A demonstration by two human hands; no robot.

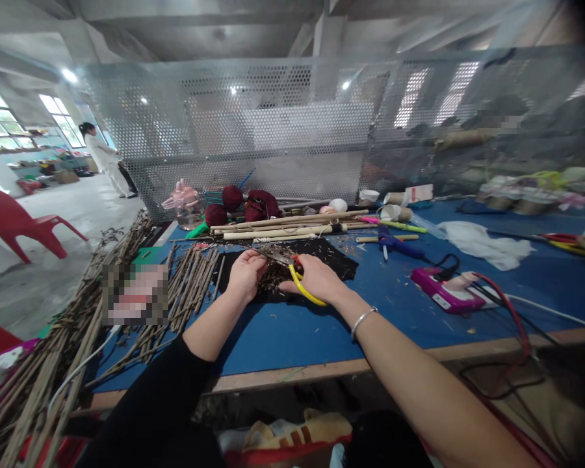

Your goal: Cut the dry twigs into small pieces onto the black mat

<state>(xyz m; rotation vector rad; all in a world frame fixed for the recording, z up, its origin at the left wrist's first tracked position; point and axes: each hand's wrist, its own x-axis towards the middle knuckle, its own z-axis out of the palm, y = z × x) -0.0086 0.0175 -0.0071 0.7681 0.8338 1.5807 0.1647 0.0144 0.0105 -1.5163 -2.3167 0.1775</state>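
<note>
My right hand [316, 279] grips a pair of scissors [299, 284] by its yellow and red handles, with the blades pointing left. Close to the blade tips, the fingers of my left hand [245, 278] are pinched together; whatever they hold is too small to make out. Beneath both hands lies a heap of short dry brown clippings [272, 278] on a black cloth [338, 259]. Just left of the cloth, cut dry stalks [190, 286] are laid side by side on the blue tabletop [292, 338].
A thick bundle of long stalks [73, 338] runs along the left edge. Pale sticks [283, 232] and dark red yarn balls [233, 197] sit behind the cloth. To the right are a blue glue gun [394, 244] and a magenta power strip [443, 292] with cables. A perforated panel [273, 130] stands behind.
</note>
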